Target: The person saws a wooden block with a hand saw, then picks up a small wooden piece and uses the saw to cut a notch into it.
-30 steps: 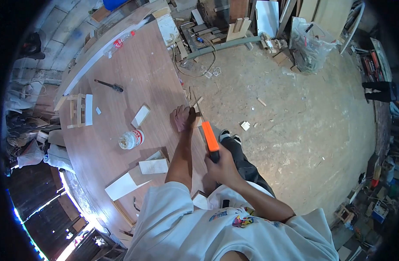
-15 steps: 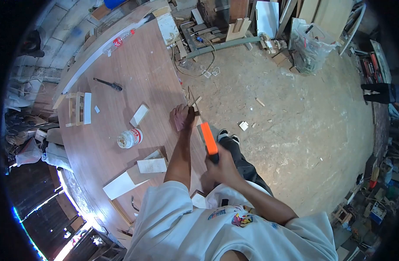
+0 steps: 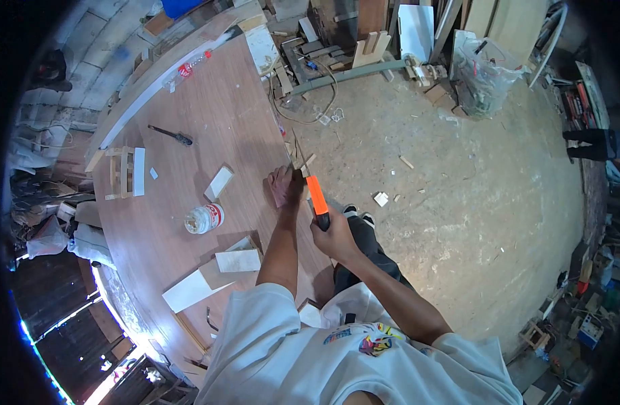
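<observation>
My right hand [image 3: 337, 239] is wrapped round the black grip of a handsaw [image 3: 317, 196] with an orange section ahead of the grip. Its thin blade points away from me along the table's edge. Just left of the saw, my left hand [image 3: 283, 185] presses down at the edge of the wooden table [image 3: 249, 145], fingers curled. A narrow strip of light wood [image 3: 309, 163] sticks out past that hand beside the blade. How the fingers hold the strip is mostly hidden, and so is the point where blade and wood meet.
On the table are a glue jar [image 3: 204, 219], a white block [image 3: 219, 182], joined white boards [image 3: 239, 259], a dark-handled tool [image 3: 170, 134], a small wooden frame [image 3: 125, 173] and a plastic bottle [image 3: 194, 63]. Wood scraps [image 3: 381, 199] lie on the floor; a clear bag [image 3: 487, 74] stands behind.
My right hand and the saw have moved forward, away from my body, and slightly left. My left hand stays in place at the table edge.
</observation>
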The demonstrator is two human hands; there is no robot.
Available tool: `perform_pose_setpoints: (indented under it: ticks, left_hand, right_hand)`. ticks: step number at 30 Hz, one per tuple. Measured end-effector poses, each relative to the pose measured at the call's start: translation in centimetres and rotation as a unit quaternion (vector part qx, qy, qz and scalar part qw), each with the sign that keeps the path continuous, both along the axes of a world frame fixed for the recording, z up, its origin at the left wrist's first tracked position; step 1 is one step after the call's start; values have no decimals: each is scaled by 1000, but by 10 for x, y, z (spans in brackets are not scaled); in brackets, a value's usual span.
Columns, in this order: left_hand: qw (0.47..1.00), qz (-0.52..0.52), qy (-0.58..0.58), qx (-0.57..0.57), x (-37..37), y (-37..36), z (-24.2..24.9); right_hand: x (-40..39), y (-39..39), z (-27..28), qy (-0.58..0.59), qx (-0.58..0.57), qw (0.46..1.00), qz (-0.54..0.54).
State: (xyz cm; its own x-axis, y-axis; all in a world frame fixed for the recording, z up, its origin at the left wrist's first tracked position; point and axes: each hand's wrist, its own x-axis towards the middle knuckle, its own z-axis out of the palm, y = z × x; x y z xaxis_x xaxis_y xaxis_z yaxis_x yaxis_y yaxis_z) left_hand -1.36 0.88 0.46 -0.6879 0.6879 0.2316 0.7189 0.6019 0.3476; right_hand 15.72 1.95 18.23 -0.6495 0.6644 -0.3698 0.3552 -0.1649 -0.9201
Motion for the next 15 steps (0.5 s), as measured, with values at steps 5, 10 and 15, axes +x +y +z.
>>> perform_pose_setpoints:
  ticks: [5, 10, 15]
  left_hand:
    - [1000, -19, 2, -1, -1, -5, -6]
    - [1000, 6, 17, 21, 6, -2, 11]
    - [997, 12, -41, -71, 1, -8, 3]
  right_hand:
    - [33, -25, 52, 59, 48, 996, -35]
    - [5, 3, -8, -7, 3, 999, 39]
    - [30, -28, 65, 10, -20, 1000, 2]
